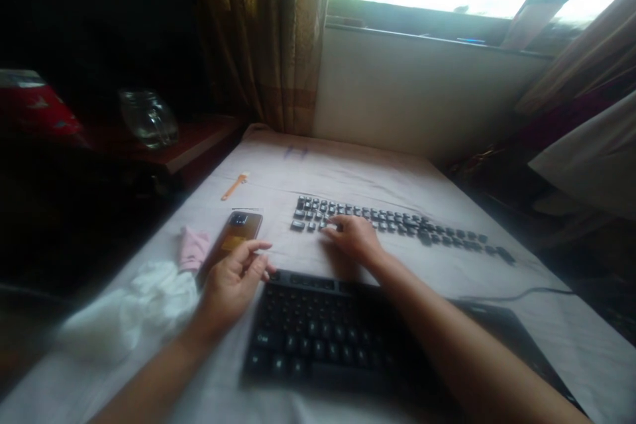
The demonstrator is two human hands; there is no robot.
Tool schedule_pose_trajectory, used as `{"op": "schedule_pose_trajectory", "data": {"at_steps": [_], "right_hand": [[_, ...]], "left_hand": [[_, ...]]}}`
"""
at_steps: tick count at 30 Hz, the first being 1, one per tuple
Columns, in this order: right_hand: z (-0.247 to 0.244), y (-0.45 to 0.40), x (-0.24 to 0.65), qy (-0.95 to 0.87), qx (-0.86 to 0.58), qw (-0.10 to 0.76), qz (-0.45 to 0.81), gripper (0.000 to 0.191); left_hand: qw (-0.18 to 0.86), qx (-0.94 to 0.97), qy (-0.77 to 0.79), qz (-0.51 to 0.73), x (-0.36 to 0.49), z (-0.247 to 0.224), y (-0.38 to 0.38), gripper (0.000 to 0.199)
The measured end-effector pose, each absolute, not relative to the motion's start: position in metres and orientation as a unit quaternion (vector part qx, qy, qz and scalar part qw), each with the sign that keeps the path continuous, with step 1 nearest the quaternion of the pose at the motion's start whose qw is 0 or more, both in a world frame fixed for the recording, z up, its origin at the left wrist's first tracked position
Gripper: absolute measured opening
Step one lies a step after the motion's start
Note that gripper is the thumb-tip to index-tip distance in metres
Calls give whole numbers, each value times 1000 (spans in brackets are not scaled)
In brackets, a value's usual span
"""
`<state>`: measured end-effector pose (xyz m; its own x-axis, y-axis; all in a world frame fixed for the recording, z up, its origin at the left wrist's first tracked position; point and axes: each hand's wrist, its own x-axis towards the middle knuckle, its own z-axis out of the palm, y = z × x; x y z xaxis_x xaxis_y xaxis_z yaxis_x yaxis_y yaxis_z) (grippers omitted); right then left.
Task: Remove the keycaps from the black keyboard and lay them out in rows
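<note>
Beyond the keyboard [322,331], the right hand [355,237] is among loose keycaps [391,217], its grip too blurred to tell. At left, the left hand [231,281] is half-open beside a phone [247,226].

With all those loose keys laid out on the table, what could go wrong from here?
The right hand is in among the loose keys, which stand close together, so its fingers might knock neighbours out of line.

The right forearm passes over the keyboard in this view and could perhaps bump it.

The left hand is close to the phone and might nudge it.
</note>
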<state>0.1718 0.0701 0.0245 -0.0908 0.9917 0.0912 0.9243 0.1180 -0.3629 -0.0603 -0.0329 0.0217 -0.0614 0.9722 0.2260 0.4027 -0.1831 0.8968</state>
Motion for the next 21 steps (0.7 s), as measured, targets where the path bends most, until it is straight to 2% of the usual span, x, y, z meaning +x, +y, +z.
{"op": "schedule_pose_trajectory", "data": {"at_steps": [8, 13, 17, 21], "right_hand": [[46, 39, 190, -740, -626, 223, 109, 19], [50, -7, 227, -762, -521, 379, 65, 22], [46, -41, 250, -743, -536, 398, 46, 20], [37, -59, 261, -721, -554, 414, 37, 17]], "left_hand": [[261, 697, 526, 411, -69, 25, -35, 18], [136, 861, 380, 310, -78, 26, -41, 33], [15, 905, 356, 234, -75, 23, -50, 37], [-74, 912, 353, 197, -65, 25, -58, 31]]}}
